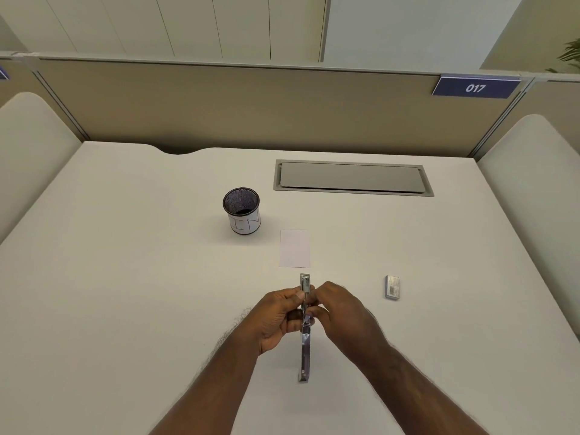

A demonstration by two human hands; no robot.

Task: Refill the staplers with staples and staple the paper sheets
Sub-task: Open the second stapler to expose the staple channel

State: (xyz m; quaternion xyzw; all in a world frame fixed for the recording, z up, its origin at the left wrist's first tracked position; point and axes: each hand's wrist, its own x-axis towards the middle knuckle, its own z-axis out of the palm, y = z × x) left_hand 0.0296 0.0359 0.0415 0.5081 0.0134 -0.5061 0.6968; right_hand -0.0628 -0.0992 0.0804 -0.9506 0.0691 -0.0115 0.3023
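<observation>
Metal stapler (305,337) swung open near desk (125,277) front edge, left hand (277,315) and right hand (337,309) both gripping it; refill apparently underway; staple box (392,287) right, paper sheets (295,248) unstapled behind

We see a shiny metal stapler (305,340) near matt white paper (294,248); left of the paper, a dark wire-mesh cup (241,209) on the smooth, matt desk (125,262).

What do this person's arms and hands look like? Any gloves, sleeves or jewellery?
Both forearms are bare, with no sleeve showing up to the bottom edge of the picture. The left hand and the right hand wear no gloves. No watch, bracelet or ring shows. The forearms have visible hair. No tools or straps are attached to them.
</observation>
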